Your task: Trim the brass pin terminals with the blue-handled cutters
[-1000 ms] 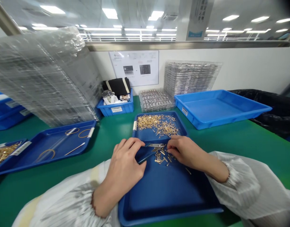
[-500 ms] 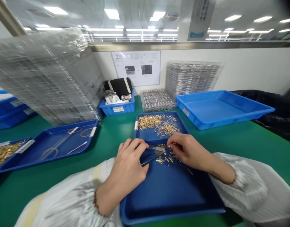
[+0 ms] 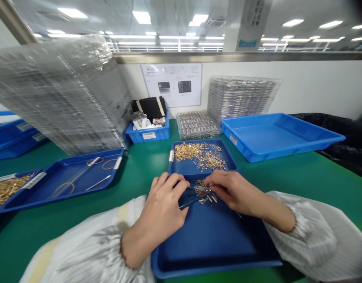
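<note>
My left hand (image 3: pixel 166 204) is wrapped around blue-handled pliers (image 3: pixel 202 189), whose metal jaws point right above the near dark blue tray (image 3: pixel 210 239). My right hand (image 3: pixel 232 191) is pinched at the tip of the jaws, closed on a small gold-coloured metal pin (image 3: pixel 209 190) that the fingers largely cover. Loose gold pins (image 3: pixel 212 198) lie in the tray beneath the pliers and fingertips. Just beyond stands a smaller blue tray (image 3: pixel 183 167) with a heap of similar gold pins (image 3: pixel 198 153).
Left, a blue tray (image 3: pixel 80 192) holds rubber bands and a cotton swab (image 3: pixel 98 182), beside a tray of gold parts (image 3: pixel 10 190). Wrapped clear trays (image 3: pixel 57 94) tower behind. A blue bin (image 3: pixel 148 135), clear trays (image 3: pixel 198 125) and a large blue tray (image 3: pixel 281 133) line the back.
My right fingertips have moved slightly left, up against the pliers' jaws. My left hand and the pliers have shifted a little, and the view has drifted slightly.
</note>
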Motion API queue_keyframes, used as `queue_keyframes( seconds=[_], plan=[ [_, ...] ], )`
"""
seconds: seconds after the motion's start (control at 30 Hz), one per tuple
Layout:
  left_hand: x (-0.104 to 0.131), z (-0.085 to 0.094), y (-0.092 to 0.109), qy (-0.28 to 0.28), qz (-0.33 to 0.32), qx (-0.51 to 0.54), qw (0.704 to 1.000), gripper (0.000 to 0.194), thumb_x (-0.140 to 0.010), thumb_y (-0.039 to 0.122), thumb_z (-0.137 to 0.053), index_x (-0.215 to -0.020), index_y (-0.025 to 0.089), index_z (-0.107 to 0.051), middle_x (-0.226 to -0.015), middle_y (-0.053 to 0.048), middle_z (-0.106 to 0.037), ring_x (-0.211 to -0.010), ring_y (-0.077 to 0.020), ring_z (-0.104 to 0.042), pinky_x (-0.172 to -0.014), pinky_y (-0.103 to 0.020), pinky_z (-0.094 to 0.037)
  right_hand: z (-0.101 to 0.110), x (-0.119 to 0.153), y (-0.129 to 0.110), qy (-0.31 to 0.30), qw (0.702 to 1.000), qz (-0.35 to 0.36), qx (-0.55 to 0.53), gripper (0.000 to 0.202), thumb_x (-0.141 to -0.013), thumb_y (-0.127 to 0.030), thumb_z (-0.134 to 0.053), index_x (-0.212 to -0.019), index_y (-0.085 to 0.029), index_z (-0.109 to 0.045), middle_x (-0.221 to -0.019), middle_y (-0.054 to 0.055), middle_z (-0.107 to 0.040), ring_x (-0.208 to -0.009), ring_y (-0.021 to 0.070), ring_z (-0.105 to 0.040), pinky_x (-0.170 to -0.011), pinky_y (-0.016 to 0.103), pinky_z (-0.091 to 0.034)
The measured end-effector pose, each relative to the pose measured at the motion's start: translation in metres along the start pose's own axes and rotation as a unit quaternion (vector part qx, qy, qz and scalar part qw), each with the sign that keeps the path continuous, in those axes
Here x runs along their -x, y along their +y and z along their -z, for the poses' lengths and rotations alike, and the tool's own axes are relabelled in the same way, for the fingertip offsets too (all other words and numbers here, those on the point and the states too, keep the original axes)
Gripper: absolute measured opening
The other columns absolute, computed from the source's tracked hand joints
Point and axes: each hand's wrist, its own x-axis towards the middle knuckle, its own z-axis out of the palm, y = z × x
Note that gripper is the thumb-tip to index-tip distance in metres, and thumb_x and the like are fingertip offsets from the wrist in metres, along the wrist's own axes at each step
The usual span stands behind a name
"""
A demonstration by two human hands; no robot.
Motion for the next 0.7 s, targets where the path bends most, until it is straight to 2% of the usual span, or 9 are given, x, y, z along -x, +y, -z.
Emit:
queue_keyframes(
  seconds=[0.2,0.33,0.43,0.7],
  plan=[
    [0.0000,0.0015,0.0012,0.017,0.016,-0.013,1.000,0.029,-0.063,0.012,-0.060,-0.090,0.020,-0.055,-0.098,-0.005,-0.057,-0.088,-0.0252,-0.049,-0.075,-0.041,-0.039,0.0053,0.0000,0.0009,0.059,0.996,-0.069,0.009,0.014,-0.080,-0.008,-0.048,-0.089,-0.016,-0.054,-0.081,0.002,-0.056,-0.062,0.0099,-0.050,-0.059,0.021,-0.039],
    [0.0007,0.0014,0.0011,0.024,0.017,-0.010,1.000,0.030,-0.063,0.013,-0.061,-0.091,0.020,-0.054,-0.100,-0.005,-0.057,-0.088,-0.0251,-0.050,-0.076,-0.041,-0.040,0.0012,-0.0005,-0.0009,0.053,0.994,-0.095,-0.007,0.006,-0.077,-0.012,-0.053,-0.080,-0.015,-0.057,-0.076,0.001,-0.054,-0.057,0.0085,-0.048,-0.055,0.020,-0.037],
    [0.0013,0.0007,0.0011,0.027,0.015,-0.008,0.999,0.030,-0.063,0.013,-0.061,-0.091,0.020,-0.055,-0.100,-0.005,-0.057,-0.089,-0.0254,-0.050,-0.076,-0.042,-0.040,-0.0030,-0.0015,-0.0028,0.057,0.993,-0.102,-0.027,0.010,-0.075,-0.008,-0.051,-0.073,-0.015,-0.058,-0.067,0.000,-0.054,-0.055,0.0083,-0.047,-0.052,0.019,-0.035],
    [0.0009,-0.0006,0.0002,0.053,-0.002,0.009,0.999,0.032,-0.062,0.012,-0.062,-0.092,0.020,-0.056,-0.101,-0.006,-0.057,-0.090,-0.0250,-0.050,-0.078,-0.042,-0.039,-0.0036,-0.0037,-0.0041,0.058,0.987,-0.130,-0.068,0.014,-0.070,-0.006,-0.050,-0.072,-0.015,-0.061,-0.059,-0.002,-0.054,-0.049,0.0072,-0.044,-0.047,0.017,-0.033]
  ],
)
